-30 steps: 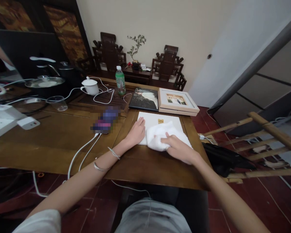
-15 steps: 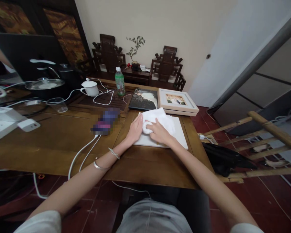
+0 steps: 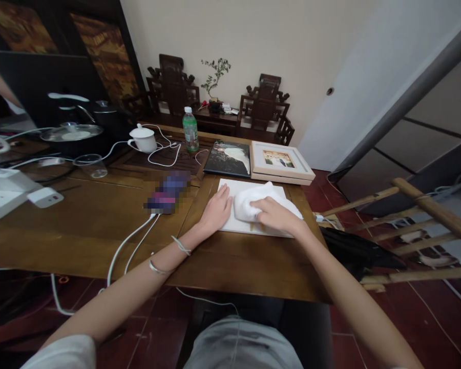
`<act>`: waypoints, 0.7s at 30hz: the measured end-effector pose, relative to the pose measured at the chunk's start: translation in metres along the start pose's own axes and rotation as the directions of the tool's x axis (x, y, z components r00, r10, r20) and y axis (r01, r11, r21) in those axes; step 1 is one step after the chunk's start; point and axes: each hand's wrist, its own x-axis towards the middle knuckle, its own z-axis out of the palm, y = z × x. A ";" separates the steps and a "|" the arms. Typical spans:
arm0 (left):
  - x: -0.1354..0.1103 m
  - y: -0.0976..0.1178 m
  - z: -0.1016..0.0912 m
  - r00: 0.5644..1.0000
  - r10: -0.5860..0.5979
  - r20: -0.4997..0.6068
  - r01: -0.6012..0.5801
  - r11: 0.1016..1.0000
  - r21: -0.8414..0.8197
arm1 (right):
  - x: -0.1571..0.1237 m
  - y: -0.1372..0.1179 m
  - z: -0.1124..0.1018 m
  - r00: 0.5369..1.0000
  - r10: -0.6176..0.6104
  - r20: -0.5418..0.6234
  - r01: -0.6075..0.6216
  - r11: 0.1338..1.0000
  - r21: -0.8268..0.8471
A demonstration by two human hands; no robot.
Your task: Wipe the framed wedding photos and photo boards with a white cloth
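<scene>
A flat white panel (image 3: 234, 225) lies on the wooden table in front of me, partly covered by a bunched white cloth (image 3: 249, 200). My right hand (image 3: 274, 214) grips the cloth and presses it onto the panel. At the panel's left edge, my left hand (image 3: 217, 209) rests flat with its fingers stretched out. Small brownish marks show on the panel's near edge, below the cloth. Behind the panel lie a dark photo panel (image 3: 226, 158) and a white picture frame (image 3: 282, 161).
A blurred-out phone (image 3: 167, 192) with a white cable lies left of my hands. Farther back stand a green-labelled bottle (image 3: 190, 130), a lidded white cup (image 3: 143, 139) and a clear plastic cup (image 3: 90, 165). A wooden rack (image 3: 426, 205) stands beyond the table's right edge.
My right hand has moved the cloth to the right and toward me over the panel. My left hand now sits apart from the cloth, and the panel's upper left shows.
</scene>
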 end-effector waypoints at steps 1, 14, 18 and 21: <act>0.000 -0.001 0.001 1.000 0.010 0.026 -0.011 0.999 0.035 | 0.008 0.006 0.000 0.999 0.026 -0.039 -0.027 1.000 -0.013; -0.002 -0.002 -0.001 0.989 0.057 0.135 -0.080 0.982 0.170 | 0.123 0.012 0.008 0.986 0.028 -0.167 -0.039 0.997 -0.063; -0.003 -0.005 -0.001 0.988 0.082 0.132 -0.102 0.984 0.147 | 0.134 0.006 0.009 0.988 0.022 -0.154 -0.028 0.999 -0.038; -0.003 -0.007 0.000 0.987 0.069 0.145 -0.091 0.984 0.151 | 0.126 0.014 0.002 0.987 0.061 -0.148 -0.064 0.998 -0.016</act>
